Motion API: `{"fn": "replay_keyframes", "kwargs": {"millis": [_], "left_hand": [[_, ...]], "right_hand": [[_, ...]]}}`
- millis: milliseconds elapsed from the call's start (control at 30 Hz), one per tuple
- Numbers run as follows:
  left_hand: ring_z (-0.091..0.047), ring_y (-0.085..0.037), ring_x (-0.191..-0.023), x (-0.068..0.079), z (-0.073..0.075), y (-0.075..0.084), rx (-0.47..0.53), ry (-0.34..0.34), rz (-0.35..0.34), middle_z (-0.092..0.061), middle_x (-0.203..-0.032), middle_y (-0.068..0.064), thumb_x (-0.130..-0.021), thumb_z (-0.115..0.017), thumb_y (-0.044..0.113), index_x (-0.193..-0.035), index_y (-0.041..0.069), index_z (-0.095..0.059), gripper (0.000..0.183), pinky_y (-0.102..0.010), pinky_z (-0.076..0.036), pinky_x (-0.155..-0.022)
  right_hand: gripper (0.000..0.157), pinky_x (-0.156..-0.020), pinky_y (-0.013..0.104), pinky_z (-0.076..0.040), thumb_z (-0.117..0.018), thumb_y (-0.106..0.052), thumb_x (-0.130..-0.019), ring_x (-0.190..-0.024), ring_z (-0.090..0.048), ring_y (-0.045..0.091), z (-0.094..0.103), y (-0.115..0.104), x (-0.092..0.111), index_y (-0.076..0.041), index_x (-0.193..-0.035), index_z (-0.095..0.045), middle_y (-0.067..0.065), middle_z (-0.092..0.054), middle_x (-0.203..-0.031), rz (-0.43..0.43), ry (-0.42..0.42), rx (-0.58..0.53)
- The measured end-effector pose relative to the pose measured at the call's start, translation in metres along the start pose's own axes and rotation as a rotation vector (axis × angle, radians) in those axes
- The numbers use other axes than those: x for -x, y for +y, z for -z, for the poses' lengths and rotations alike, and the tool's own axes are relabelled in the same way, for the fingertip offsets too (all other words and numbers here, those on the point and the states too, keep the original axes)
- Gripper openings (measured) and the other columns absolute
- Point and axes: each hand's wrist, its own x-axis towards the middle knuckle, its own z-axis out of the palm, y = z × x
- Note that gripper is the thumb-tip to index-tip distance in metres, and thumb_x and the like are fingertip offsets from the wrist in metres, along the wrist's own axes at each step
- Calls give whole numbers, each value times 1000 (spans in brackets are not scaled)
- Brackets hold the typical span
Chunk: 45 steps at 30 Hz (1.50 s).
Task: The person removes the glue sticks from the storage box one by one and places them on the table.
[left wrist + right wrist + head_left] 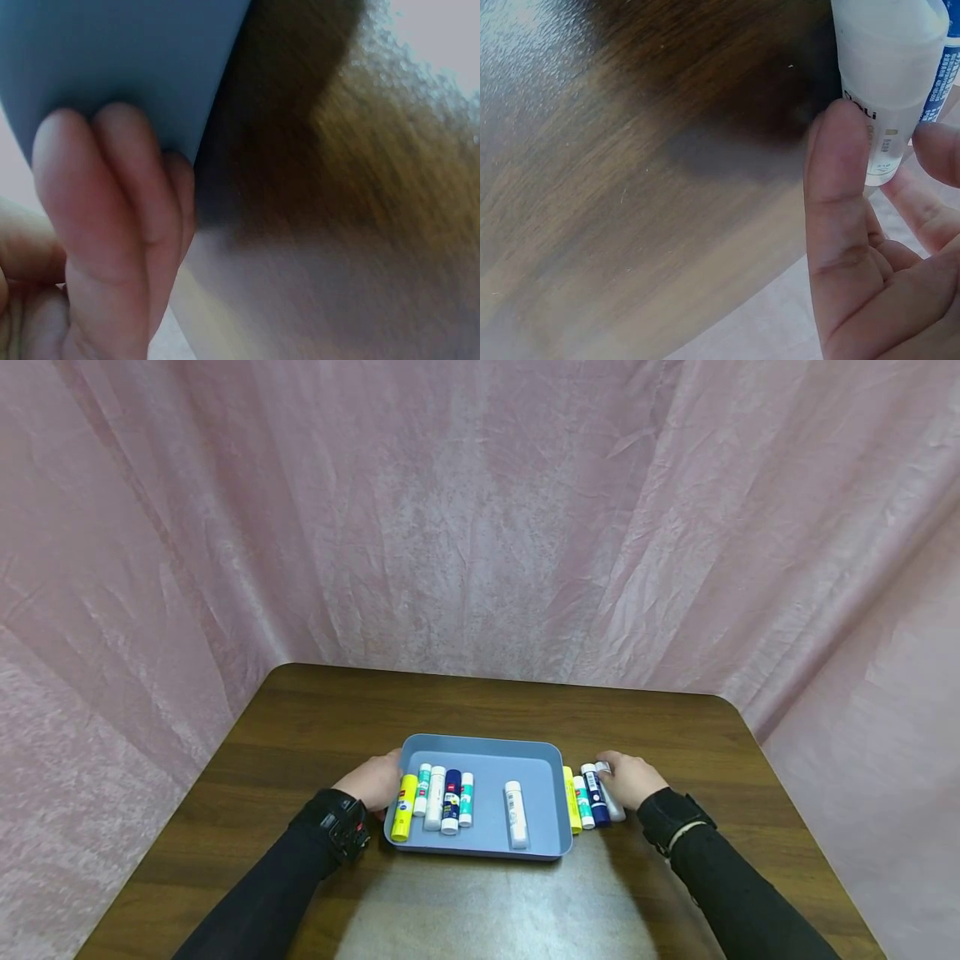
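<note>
Four glue sticks lie beside the blue tray [480, 745]; my right hand [633, 779] pinches the outermost white glue stick [611, 797], while my left hand [373, 781] presses straight fingers against the tray's left wall.

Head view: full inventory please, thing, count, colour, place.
tray: 1, blue-grey, centre of the table near the front edge
glue sticks in tray: 6; a yellow one, teal-and-white, white, navy and teal-and-white side by side at the tray's left end, a white one alone toward the right
glue sticks on table: 4 beside the tray's right wall; yellow, teal-and-white, navy, white
table: 1, dark wood
curtain: pink cloth behind and to both sides
left hand: fingers against the tray's left wall, black sleeve, wrist camera
right hand: pinches the white stick outside the tray, black sleeve
</note>
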Motion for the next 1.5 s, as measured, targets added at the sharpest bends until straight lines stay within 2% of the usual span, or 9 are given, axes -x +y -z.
{"fn": "replay_keyframes", "kwargs": {"millis": [267,567,867,1000,1100,1233,1333,1500], "left_hand": [[-62,-23,-61,0,0,0,-5,10,-19,-63,-96,-14,-109,-36,16,-160,2,-24,54,-29,-53,-52],[-62,-22,-58,-2,-3,-2,-1,13,-10,-64,-89,-11,-110,-35,17,-160,5,-26,52,-28,-50,-50],[-61,-24,-60,-1,-3,-2,25,9,-7,-63,-91,-10,-110,-37,18,-160,6,-24,53,-27,-48,-50],[-61,-23,-61,0,-3,-1,31,7,-3,-63,-92,-11,-110,-37,17,-160,6,-25,53,-27,-49,-50],[-61,-24,-61,1,-3,-1,30,4,0,-63,-92,-11,-110,-37,17,-160,6,-25,53,-27,-49,-50],[-60,-24,-60,1,-2,0,27,-3,5,-62,-91,-11,-109,-37,17,-160,5,-25,53,-27,-49,-50],[-60,-23,-60,1,-2,0,28,-3,8,-62,-91,-11,-110,-38,17,-160,6,-24,54,-26,-48,-49],[-61,-24,-61,1,-3,-1,31,-2,8,-62,-91,-11,-109,-39,18,-160,5,-23,54,-26,-48,-49]], "right_hand": [[40,-102,60,-50,-59,-20,-101,-113,-65,39,0,-1,0,-2,-137,-59,26,-64,-131,-4,13,6],[40,-102,61,-49,-60,-19,-101,-118,-64,42,2,0,1,0,-136,-59,26,-65,-131,7,21,9],[38,-101,59,-50,-59,-20,-101,-119,-64,42,12,-8,6,0,-134,-61,24,-66,-129,39,79,36],[39,-97,56,-54,-61,-20,-101,-106,-68,36,20,-21,10,-1,-135,-61,22,-69,-124,52,97,33],[40,-84,48,-57,-62,-20,-100,-88,-65,26,25,-33,12,-2,-136,-61,16,-72,-107,76,108,18],[39,-65,34,-47,-62,-20,-100,-73,-56,18,28,-51,16,-2,-135,-62,6,-63,-86,124,119,-6],[37,-59,29,-41,-62,-19,-100,-68,-52,16,26,-64,20,-2,-133,-63,3,-58,-80,169,122,-23],[37,-54,28,-38,-65,-19,-99,-62,-49,14,19,-86,24,-2,-132,-64,2,-55,-76,212,111,-48]]}}
